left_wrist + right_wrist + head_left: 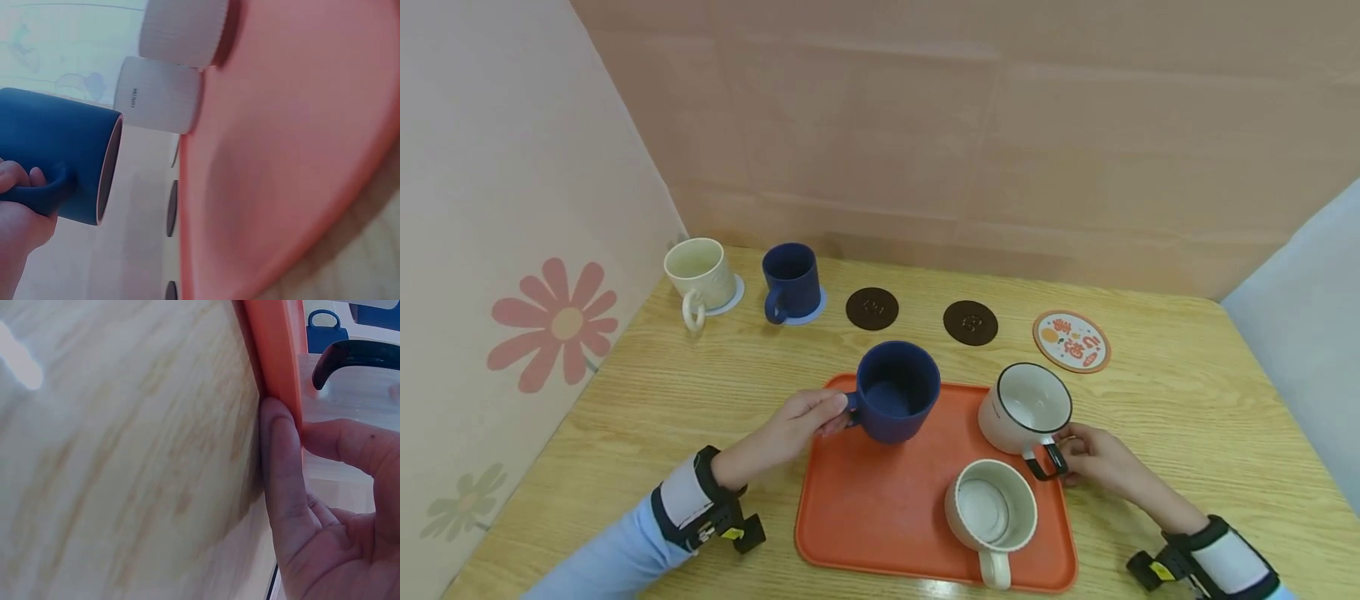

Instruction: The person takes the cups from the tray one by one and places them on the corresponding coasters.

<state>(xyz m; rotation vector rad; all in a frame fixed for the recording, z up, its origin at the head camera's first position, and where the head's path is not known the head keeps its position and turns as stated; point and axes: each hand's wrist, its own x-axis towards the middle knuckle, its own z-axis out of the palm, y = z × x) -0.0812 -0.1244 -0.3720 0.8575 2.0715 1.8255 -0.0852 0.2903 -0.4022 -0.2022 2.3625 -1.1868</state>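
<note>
My left hand (786, 433) grips a dark blue mug (891, 429) by its handle. The mug is raised over the back left part of an orange tray (872, 508), and the left wrist view shows its base clear of the tray surface. On the right, my right hand (1101, 462) pinches the tray's rim between thumb and fingers, as the right wrist view shows. Beside those fingers stands a white mug (1011, 425) with a black rim and black handle, at the tray's back right. A cream mug (992, 504) sits in front of it, handle toward me.
Along the back of the wooden table (1187, 375), a cream mug (700, 271) and a second blue mug (797, 283) stand on pale coasters. To their right lie two dark brown coasters (872, 308) and a printed round coaster (1071, 342). Walls enclose the back and sides.
</note>
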